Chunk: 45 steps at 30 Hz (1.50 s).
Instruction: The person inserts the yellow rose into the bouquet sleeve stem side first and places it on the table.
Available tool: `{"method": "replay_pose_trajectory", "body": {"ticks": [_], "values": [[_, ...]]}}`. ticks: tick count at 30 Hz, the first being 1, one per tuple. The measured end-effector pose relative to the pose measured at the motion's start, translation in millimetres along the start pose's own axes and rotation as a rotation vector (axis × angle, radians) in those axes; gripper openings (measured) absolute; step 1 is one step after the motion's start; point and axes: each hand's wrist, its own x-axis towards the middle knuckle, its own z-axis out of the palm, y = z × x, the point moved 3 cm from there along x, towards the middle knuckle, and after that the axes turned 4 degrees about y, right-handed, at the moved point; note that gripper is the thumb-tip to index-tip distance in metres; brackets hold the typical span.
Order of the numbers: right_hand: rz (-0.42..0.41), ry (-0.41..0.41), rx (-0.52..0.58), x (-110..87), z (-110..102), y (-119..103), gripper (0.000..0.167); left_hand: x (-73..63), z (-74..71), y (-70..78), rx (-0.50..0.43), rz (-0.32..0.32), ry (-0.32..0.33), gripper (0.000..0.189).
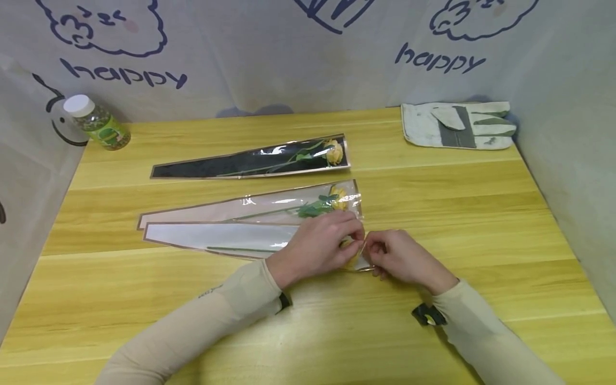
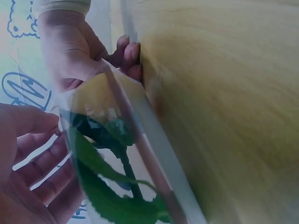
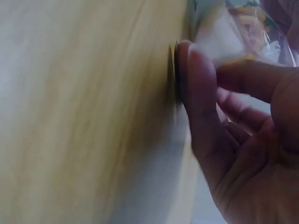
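Observation:
A white flower sleeve (image 1: pixel 221 235) with a clear front lies nearest me, a yellow artificial-looking rose (image 1: pixel 351 259) inside its wide right end. My left hand (image 1: pixel 327 240) pinches the sleeve's edge beside the bloom. At the sleeve's wide end, my right hand (image 1: pixel 404 258) pinches the rim with thumb and fingers. In the left wrist view, green leaves (image 2: pixel 112 200) show through the film, and the bloom is partly behind it. Just beyond lies a pale pink sleeve (image 1: pixel 216 211) holding another yellow rose (image 1: pixel 339 198), partly overlapped by the white one.
Farther back lies a black sleeve (image 1: pixel 202 167) with a yellow rose (image 1: pixel 334 152). A white-capped bottle (image 1: pixel 98 123) stands at the back left of the wooden table (image 1: pixel 457 198). A white and grey work glove (image 1: pixel 457 125) lies at the back right, near the cloth walls.

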Motion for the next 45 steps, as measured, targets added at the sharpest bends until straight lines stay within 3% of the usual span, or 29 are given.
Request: {"method": "replay_pose_trajectory", "body": {"ticks": [7,12,16,21,24,27,33,37,45], "values": [[0.114,0.041,0.163,-1.7,-1.6,1.6,0.009,-0.4,-0.1,-1.7,-0.008,-0.027,-0.039,0.009],[0.144,0.043,0.195,-1.7,-2.8,2.7,0.007,-0.9,-0.8,-2.0,-0.029,-0.035,-0.051,0.008],[0.088,0.023,0.127,0.6,-2.3,3.3,0.005,-1.3,-0.6,-1.4,-0.037,-0.029,-0.044,0.008],[-0.069,0.044,-0.087,5.8,-1.7,1.7,0.010,-1.7,-1.3,-0.5,-0.030,-0.024,-0.043,0.004],[-0.128,0.054,-0.156,6.5,-1.7,1.0,0.013,-2.2,-1.4,-1.1,-0.019,-0.019,-0.057,0.002],[-0.101,0.051,-0.079,4.4,-2.3,1.4,0.011,-2.5,-1.4,-2.1,-0.017,-0.013,-0.069,0.003],[0.033,0.085,0.150,-3.9,-7.2,4.6,0.003,-1.3,-0.8,-2.9,-0.022,0.002,-0.062,0.002],[0.039,0.074,0.150,-6.9,-9.5,5.9,0.004,0.5,-0.1,-2.0,-0.023,0.007,-0.064,0.009],[0.094,0.033,0.157,-9.2,-9.8,10.9,0.007,-0.1,4.0,-3.2,0.043,-0.023,-0.151,0.035]]}}
